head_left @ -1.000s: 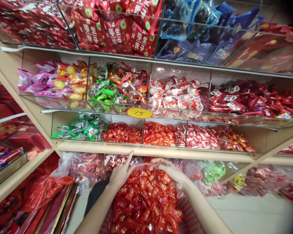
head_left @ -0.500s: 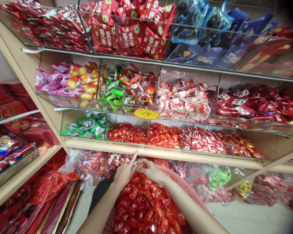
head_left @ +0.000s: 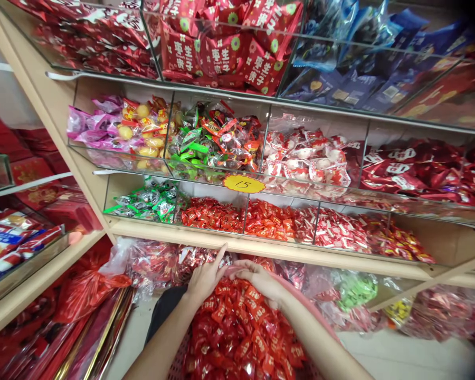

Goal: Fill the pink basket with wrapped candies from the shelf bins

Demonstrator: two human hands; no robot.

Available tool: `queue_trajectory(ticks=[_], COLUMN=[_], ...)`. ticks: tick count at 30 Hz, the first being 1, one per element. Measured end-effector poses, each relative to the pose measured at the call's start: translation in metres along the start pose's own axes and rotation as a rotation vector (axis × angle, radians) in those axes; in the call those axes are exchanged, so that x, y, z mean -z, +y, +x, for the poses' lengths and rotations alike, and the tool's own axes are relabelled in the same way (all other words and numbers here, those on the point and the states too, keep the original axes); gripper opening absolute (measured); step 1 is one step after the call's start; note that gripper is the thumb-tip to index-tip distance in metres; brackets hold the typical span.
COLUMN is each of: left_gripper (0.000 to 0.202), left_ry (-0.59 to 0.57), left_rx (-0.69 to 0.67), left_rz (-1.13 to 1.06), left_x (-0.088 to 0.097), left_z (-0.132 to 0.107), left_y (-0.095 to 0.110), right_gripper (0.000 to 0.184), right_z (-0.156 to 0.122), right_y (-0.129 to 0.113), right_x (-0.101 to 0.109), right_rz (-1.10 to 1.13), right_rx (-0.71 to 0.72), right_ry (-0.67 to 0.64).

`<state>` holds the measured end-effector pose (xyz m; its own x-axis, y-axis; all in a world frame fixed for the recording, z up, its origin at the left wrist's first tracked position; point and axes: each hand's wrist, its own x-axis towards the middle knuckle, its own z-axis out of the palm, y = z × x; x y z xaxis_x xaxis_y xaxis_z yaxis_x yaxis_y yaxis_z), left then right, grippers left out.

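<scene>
A pink plastic basket stands in front of me, heaped with red-wrapped candies. Both my forearms reach across the heap to its far rim. My left hand is at the far left of the rim, its index finger stretched out toward the wooden shelf edge. Beside it, my right hand lies at the rim with fingers loosely bent toward the left hand. The fingertips of the two hands come close together; whether they touch is unclear. I see nothing held in either hand.
A shelf unit ahead has glass-fronted bins of wrapped candies and snack packets, with a yellow "15" tag. Bagged goods lie beneath it. A side shelf and red bags are at left. Tiled floor shows at right.
The view has shifted slightly, so the shelves appear a little further right. My hands keep nearly the same pose at the basket's far rim.
</scene>
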<state>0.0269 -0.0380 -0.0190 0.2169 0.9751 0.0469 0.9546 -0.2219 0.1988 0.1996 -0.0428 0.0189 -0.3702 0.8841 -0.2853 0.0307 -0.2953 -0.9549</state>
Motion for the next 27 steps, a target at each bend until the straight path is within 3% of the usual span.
queue_trajectory(ticks=[7,15,18,23,27], left_gripper=[0.057,0.058,0.058,0.057,0.057], left_ry=[-0.001,-0.010,-0.002,0.023,0.020], left_rx=[0.001,0.029,0.026,0.020,0.020], left_rz=[0.016,0.006,0.001,0.026,0.032], left_x=[-0.002,-0.004,-0.007,-0.008,-0.007], left_z=[0.001,0.001,0.002,0.002,0.001], left_y=[0.001,-0.001,-0.001,-0.001,-0.001], right_gripper=[0.030,0.029,0.027,0.032,0.033], right_z=[0.000,-0.008,-0.023,-0.045,-0.054], right_y=[0.002,-0.006,-0.008,-0.001,0.005], right_x=[-0.009,0.001,0.007,0.008,0.003], right_rz=[0.027,0.171,0.351,0.707,0.738], right_rx=[0.038,0.083,-0.026,-0.333,-0.439], right_ry=[-0.028,0.227,0.221,0.066,0.014])
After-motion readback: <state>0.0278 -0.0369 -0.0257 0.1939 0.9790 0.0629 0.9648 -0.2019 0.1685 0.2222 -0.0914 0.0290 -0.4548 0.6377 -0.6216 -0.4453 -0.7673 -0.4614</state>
